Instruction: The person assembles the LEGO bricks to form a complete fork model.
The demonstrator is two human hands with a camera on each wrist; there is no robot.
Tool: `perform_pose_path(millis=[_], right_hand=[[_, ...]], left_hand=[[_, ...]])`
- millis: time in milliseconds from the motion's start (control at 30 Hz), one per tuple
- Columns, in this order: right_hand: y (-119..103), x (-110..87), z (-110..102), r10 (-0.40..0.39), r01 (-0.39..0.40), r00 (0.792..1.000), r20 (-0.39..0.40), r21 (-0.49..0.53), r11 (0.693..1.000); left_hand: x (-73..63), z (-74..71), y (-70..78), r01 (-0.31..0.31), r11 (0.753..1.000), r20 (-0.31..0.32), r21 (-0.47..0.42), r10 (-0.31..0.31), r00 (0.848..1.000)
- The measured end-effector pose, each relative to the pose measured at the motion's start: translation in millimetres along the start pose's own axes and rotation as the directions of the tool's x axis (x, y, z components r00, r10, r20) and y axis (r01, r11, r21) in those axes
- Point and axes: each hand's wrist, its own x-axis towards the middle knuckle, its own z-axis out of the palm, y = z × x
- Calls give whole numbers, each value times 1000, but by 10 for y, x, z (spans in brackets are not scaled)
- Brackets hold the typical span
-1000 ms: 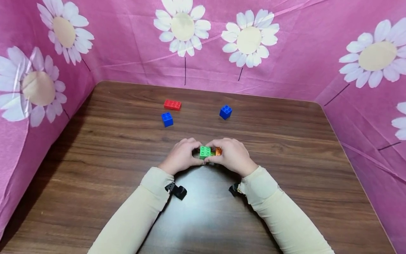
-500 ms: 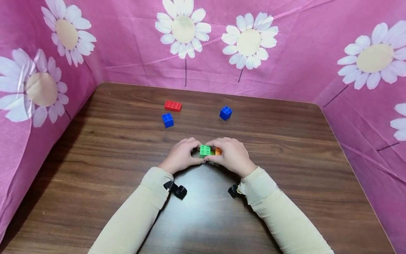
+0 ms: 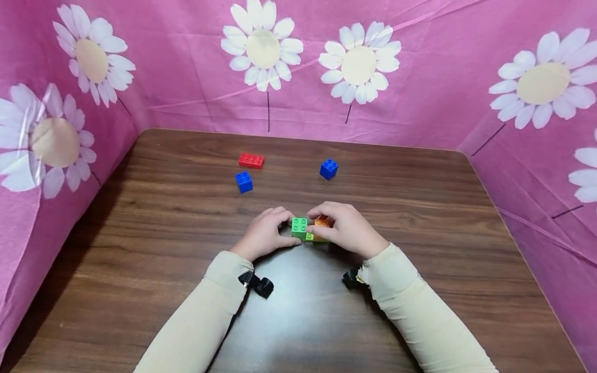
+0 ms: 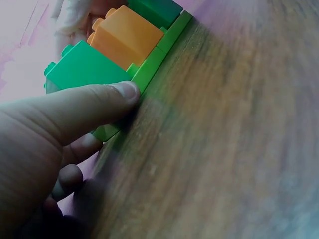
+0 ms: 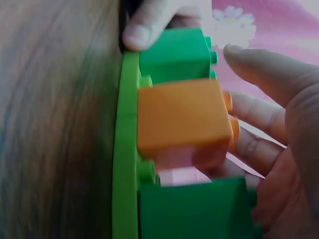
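Observation:
Two lime-green thin bricks [image 5: 124,154] lie end to end as a base on the table. A green brick [image 3: 299,227], an orange brick [image 5: 182,119] and a second green brick [image 5: 194,211] stand in a row on that base, gaps between them. My left hand [image 3: 266,235] grips the left end, its thumb at the front where green brick and base meet, other fingers behind. Around the orange brick, my right hand [image 3: 350,228] is spread loosely. Its thumb stands clear of the bricks in the right wrist view, with the other fingers behind them.
On the wooden table [image 3: 140,233], a red brick [image 3: 251,160] and a blue brick [image 3: 244,182] lie at the back left of the hands. Another blue brick [image 3: 328,169] lies further right. Pink flowered cloth [image 3: 186,67] encloses the table's back and sides.
My right hand has loosened and shifted right, uncovering more of the orange brick and the lime base. My left hand keeps its hold on the left end. The head view has shifted slightly.

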Motion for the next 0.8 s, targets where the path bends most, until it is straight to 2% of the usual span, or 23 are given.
perform_pose_path(millis=[100,167,333,400,500,633,800], right_hand=[[70,0,-40,47,-44,999,-18,128,991],[136,3,-55,96,-86,995,-28,249,965],[348,-16,-28,240,-167,968,-72,529,832],[445,-13,8,285,-188,955,-81,578,794],[562,-6,46,337,-206,937,-97,625,753],[644,0,58,365,-185,922,-128,684,706],[665,-1,64,367,-176,921,-130,703,690]], left_hand=[[1,-6,3,0,1000,-9,-6,0,1000],[3,-6,3,5,1000,-10,-10,-5,1000],[-3,5,1,21,1000,1,-8,-21,1000],[-8,8,0,21,1000,-1,-6,-21,1000],[-10,8,1,19,1000,-6,-11,-19,1000],[-7,6,-4,19,1000,-12,-13,-20,1000],[-10,13,-13,29,1000,-11,-11,-30,1000]])
